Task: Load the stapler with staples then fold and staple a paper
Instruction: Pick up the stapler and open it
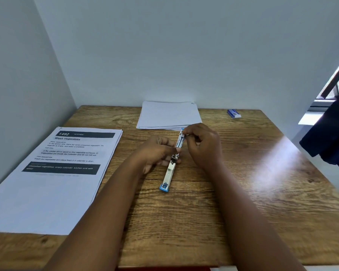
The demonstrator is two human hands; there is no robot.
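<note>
A blue and silver stapler lies swung fully open in the middle of the wooden table, its blue base end toward me. My left hand grips it at the hinge. My right hand pinches the far end of the open staple channel; whether staples are between its fingers I cannot tell. A stack of blank white paper lies just beyond the hands. A small blue staple box sits at the back right of the table.
A stack of printed sheets headed "Wash Vegetables" covers the table's left side. Walls close off the left and back. A dark blue cloth hangs at the right edge, under a window.
</note>
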